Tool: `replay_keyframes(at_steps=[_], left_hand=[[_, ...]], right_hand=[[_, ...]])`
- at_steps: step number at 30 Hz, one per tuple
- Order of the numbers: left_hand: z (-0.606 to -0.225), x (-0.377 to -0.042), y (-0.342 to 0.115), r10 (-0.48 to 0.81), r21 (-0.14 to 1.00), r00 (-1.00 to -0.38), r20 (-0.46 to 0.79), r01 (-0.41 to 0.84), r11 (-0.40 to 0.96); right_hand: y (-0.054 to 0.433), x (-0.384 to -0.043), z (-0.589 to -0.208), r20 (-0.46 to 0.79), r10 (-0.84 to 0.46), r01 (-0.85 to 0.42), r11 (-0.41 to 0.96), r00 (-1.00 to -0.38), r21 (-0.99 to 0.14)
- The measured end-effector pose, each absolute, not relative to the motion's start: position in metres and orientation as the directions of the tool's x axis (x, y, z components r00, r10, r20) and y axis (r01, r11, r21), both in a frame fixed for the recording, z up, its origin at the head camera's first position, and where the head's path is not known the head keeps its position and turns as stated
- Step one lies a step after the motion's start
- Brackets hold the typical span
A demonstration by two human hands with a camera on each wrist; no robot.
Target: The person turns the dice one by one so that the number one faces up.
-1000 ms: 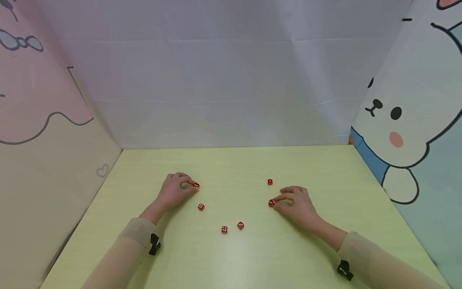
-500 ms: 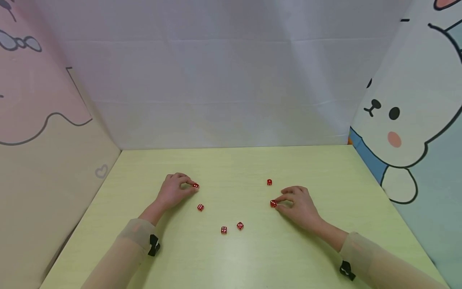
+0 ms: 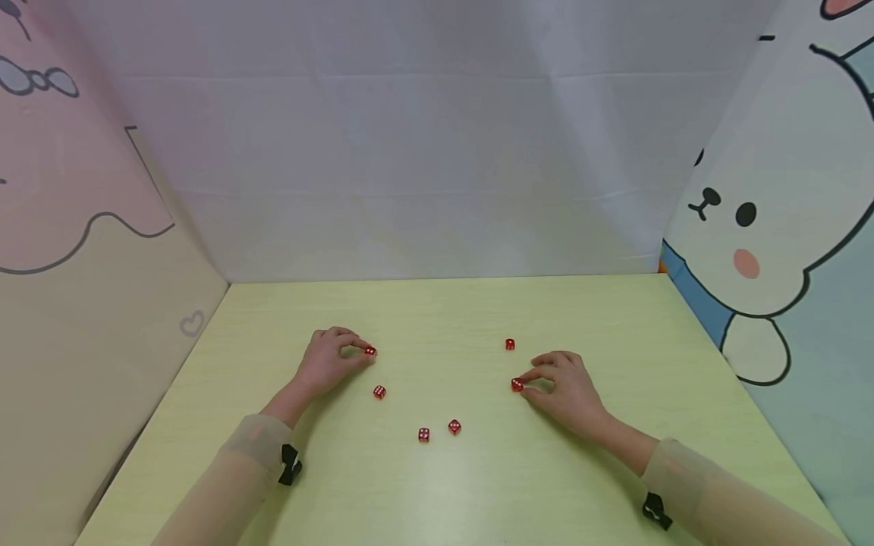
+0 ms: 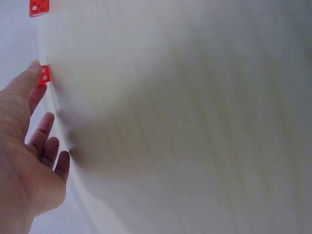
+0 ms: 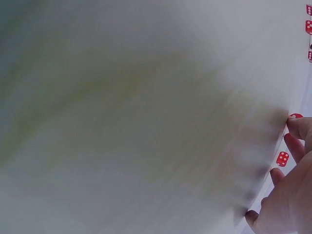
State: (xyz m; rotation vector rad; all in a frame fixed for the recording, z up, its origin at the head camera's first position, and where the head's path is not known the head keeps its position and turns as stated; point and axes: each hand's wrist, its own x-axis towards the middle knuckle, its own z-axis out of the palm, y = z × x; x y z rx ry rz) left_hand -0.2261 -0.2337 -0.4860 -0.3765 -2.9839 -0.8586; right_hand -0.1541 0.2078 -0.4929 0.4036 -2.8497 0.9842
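Note:
At the left of the table, my left hand [image 3: 331,362] pinches a red die [image 3: 371,351] between thumb and forefinger; white pips show on that die [image 4: 45,74] in the left wrist view. On the other side, my right hand [image 3: 563,388] pinches a second red die [image 3: 517,384], mostly covered by the thumb in the right wrist view. A third die [image 3: 509,344] lies just behind the right fingers. Nearer the front, one die [image 3: 379,392] rests close to the left hand, and a pair sits at the middle front, a left die [image 3: 424,434] and a right die [image 3: 454,427].
The dice lie on a pale yellow-green table [image 3: 444,311]. A white curtain [image 3: 423,174] hangs along its back edge. Printed panels stand at both sides, a pink and cream one [image 3: 95,318] on the left and one with a cartoon animal [image 3: 765,250] on the right.
The right hand and its die have shifted very slightly to the right over the last second. The left hand and the loose dice look unchanged.

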Motion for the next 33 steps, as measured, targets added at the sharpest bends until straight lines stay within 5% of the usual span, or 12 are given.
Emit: replay_keyframes(at_steps=[33], left_hand=[[-0.4879, -0.2288, -0.2423, 0.269, 0.544, -0.959, 0.091, 0.274, 0.793]], right_hand=[[0.2107, -0.1511, -0.4860, 0.178, -0.249, -0.306, 0.775, -0.952, -0.553]])
